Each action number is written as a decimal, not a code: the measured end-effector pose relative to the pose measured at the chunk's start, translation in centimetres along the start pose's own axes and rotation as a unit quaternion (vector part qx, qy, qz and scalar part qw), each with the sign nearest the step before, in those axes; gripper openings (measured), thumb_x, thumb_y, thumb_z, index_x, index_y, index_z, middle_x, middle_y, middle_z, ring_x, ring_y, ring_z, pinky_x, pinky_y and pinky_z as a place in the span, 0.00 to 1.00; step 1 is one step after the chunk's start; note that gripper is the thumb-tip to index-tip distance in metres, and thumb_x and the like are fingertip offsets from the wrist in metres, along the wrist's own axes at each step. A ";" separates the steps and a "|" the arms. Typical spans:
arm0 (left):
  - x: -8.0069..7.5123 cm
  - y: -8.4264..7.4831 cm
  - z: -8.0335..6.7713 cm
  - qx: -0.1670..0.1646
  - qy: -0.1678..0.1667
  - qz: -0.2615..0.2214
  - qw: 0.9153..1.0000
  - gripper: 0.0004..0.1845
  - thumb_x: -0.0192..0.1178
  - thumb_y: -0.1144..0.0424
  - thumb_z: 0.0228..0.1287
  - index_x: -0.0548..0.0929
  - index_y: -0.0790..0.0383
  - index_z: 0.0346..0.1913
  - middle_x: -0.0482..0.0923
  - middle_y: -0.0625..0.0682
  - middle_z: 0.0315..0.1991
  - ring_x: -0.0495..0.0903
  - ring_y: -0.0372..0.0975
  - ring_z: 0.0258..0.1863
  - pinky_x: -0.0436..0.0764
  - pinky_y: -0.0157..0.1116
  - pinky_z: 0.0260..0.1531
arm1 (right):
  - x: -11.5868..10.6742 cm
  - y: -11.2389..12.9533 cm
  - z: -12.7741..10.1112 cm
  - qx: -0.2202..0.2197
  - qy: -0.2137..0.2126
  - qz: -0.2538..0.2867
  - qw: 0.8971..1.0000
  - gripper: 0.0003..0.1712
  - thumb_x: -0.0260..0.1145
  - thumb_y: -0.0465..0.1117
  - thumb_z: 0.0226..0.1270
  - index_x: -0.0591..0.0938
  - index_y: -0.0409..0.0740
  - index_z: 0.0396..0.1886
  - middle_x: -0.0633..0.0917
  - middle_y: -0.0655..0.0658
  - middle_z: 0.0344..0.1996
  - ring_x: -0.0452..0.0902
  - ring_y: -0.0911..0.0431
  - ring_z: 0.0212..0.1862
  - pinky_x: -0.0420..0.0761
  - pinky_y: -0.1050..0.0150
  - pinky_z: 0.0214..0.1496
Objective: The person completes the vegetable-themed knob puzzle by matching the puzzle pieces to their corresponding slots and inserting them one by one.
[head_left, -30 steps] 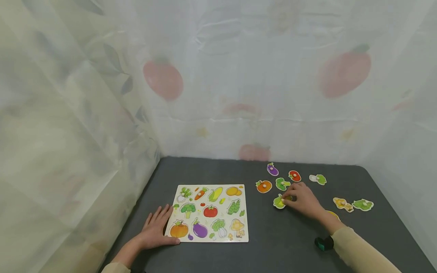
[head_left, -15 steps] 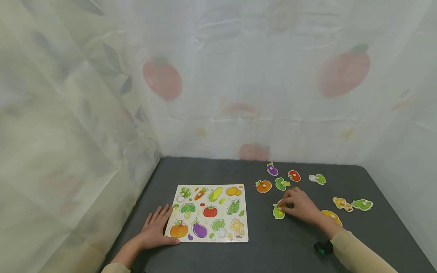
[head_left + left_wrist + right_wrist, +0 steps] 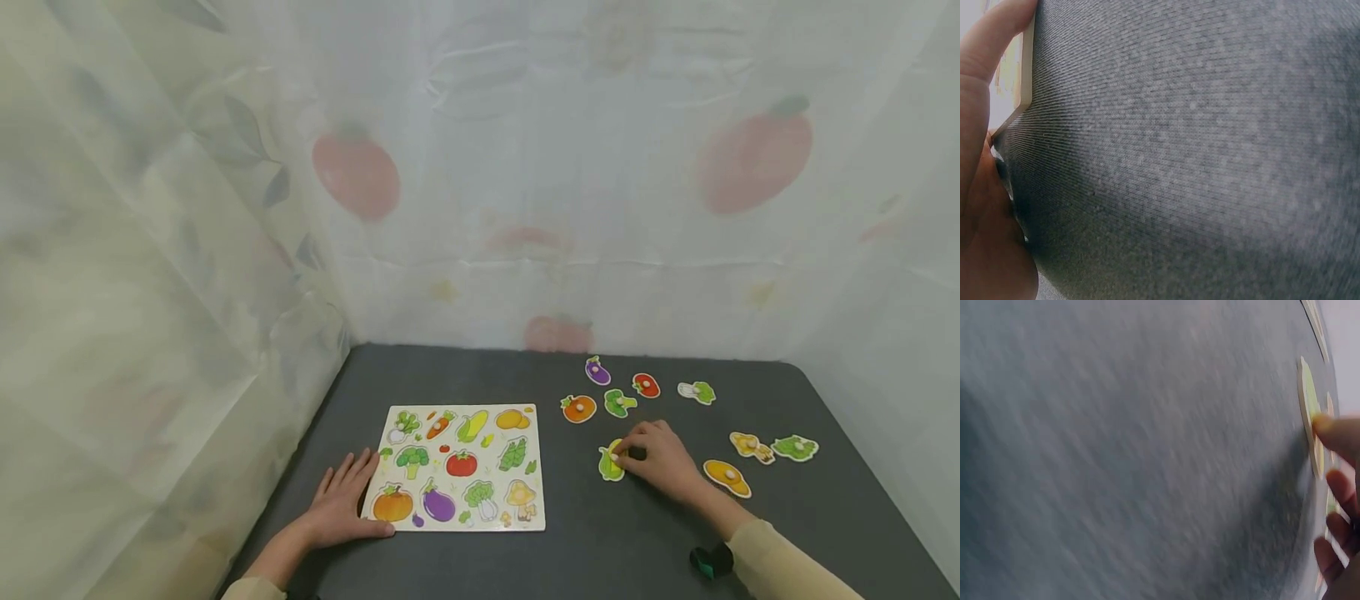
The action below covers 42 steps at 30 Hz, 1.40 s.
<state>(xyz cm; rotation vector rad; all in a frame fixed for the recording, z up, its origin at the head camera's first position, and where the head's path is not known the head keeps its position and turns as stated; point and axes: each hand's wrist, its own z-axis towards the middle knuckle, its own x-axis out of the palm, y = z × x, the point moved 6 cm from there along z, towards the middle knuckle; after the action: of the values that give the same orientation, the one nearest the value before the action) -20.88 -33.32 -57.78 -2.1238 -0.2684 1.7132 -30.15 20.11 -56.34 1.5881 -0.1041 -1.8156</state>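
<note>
In the head view, a white puzzle board [image 3: 487, 473] with vegetable pictures lies flat on the dark table. My left hand [image 3: 341, 502] rests along its left edge, fingers spread and thumb on the near-left corner. Right of the board, my right hand [image 3: 660, 460] pinches a yellow-green corn puzzle piece [image 3: 609, 467] by its small knob, between thumb and index finger. The right wrist view shows the thumb against this corn piece [image 3: 1309, 406], with the other fingers curled beside it. In the left wrist view the thumb lies over the board's edge [image 3: 1026, 69].
Behind the right hand lie eggplant [image 3: 597, 371], pumpkin [image 3: 576, 410], broccoli [image 3: 618, 404], tomato [image 3: 646, 386] and cabbage [image 3: 697, 392] pieces. Further right are mushroom [image 3: 750, 448], pea [image 3: 796, 448] and yellow-orange [image 3: 727, 479] pieces. Pale printed curtains enclose the table [image 3: 600, 550].
My right hand has drawn slightly toward me, and the corn piece has turned more upright and lies slightly nearer. The yellow-orange piece is now uncovered by the forearm. The left hand stays put.
</note>
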 end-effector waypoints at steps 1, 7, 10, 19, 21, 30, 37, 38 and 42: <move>0.0 0.0 0.0 0.000 -0.001 0.000 1.000 0.70 0.72 0.26 0.44 0.51 0.63 0.82 0.47 0.65 0.81 0.42 0.65 0.78 0.39 0.69 0.70 | 0.1 0.0 -0.1 0.011 -0.007 0.003 1.000 0.05 0.79 0.46 0.60 0.90 0.64 0.33 0.79 0.62 0.35 0.69 0.57 0.43 0.73 0.53 0.45; -0.2 -0.1 -0.1 -0.003 -0.001 0.000 1.000 0.70 0.72 0.26 0.45 0.51 0.63 0.82 0.47 0.65 0.81 0.41 0.64 0.79 0.39 0.69 0.70 | 0.2 0.5 -0.7 0.073 -0.029 0.019 0.997 0.04 0.79 0.44 0.59 0.91 0.57 0.32 0.82 0.55 0.35 0.71 0.52 0.42 0.70 0.53 0.44; -0.2 -0.1 -0.2 -0.005 0.001 0.000 1.000 0.70 0.72 0.26 0.45 0.51 0.63 0.82 0.46 0.64 0.81 0.41 0.64 0.79 0.39 0.69 0.70 | 0.2 0.7 -1.0 0.094 -0.031 0.019 0.995 0.04 0.79 0.45 0.59 0.91 0.55 0.33 0.83 0.52 0.37 0.71 0.51 0.42 0.69 0.52 0.43; -0.2 -0.1 -0.2 -0.002 0.002 -0.001 1.000 0.70 0.72 0.27 0.45 0.51 0.64 0.82 0.46 0.65 0.81 0.41 0.65 0.79 0.39 0.69 0.70 | 0.3 1.0 -1.3 0.103 -0.040 0.017 0.994 0.04 0.79 0.44 0.60 0.91 0.54 0.34 0.83 0.51 0.37 0.71 0.49 0.44 0.69 0.51 0.44; -0.2 -0.1 -0.2 -0.001 0.001 -0.002 1.000 0.70 0.72 0.27 0.46 0.51 0.64 0.82 0.47 0.65 0.81 0.41 0.65 0.79 0.39 0.69 0.69 | 0.3 1.1 -1.3 0.101 -0.040 0.014 0.994 0.04 0.79 0.44 0.60 0.91 0.54 0.35 0.83 0.51 0.37 0.71 0.49 0.44 0.69 0.51 0.44; -0.1 -0.2 -0.1 0.001 -0.001 -0.002 1.000 0.70 0.72 0.27 0.46 0.52 0.64 0.82 0.47 0.66 0.81 0.41 0.65 0.78 0.39 0.69 0.70 | 0.2 1.2 -1.3 0.092 -0.044 0.009 0.995 0.04 0.79 0.44 0.61 0.92 0.54 0.35 0.82 0.53 0.36 0.70 0.49 0.45 0.69 0.50 0.45; 0.0 0.0 -0.1 0.002 -0.001 0.001 1.000 0.70 0.71 0.26 0.45 0.51 0.63 0.82 0.47 0.65 0.81 0.41 0.64 0.79 0.39 0.69 0.70 | 0.3 1.1 -1.3 0.089 -0.043 -0.005 0.995 0.04 0.79 0.46 0.60 0.92 0.56 0.34 0.82 0.54 0.35 0.71 0.48 0.46 0.69 0.48 0.47; 0.0 0.0 0.0 0.002 -0.001 0.001 1.000 0.70 0.71 0.26 0.45 0.51 0.63 0.82 0.47 0.65 0.81 0.41 0.64 0.79 0.39 0.69 0.70 | 0.3 1.1 -1.3 0.088 -0.044 -0.005 0.995 0.04 0.79 0.46 0.60 0.92 0.55 0.34 0.82 0.54 0.35 0.71 0.48 0.46 0.69 0.47 0.47; 0.0 0.1 0.0 0.003 -0.001 0.000 1.000 0.70 0.71 0.26 0.45 0.51 0.63 0.82 0.46 0.65 0.81 0.41 0.64 0.79 0.39 0.69 0.70 | 0.2 1.2 -1.2 0.076 -0.052 -0.004 0.996 0.04 0.79 0.46 0.59 0.93 0.54 0.34 0.82 0.54 0.34 0.71 0.48 0.45 0.69 0.48 0.47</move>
<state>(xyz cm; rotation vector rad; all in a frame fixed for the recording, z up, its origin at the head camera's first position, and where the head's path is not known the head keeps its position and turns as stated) -20.86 -33.36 -57.85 -2.1179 -0.2645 1.7144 -28.50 19.56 -56.22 1.5984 -0.2902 -1.9347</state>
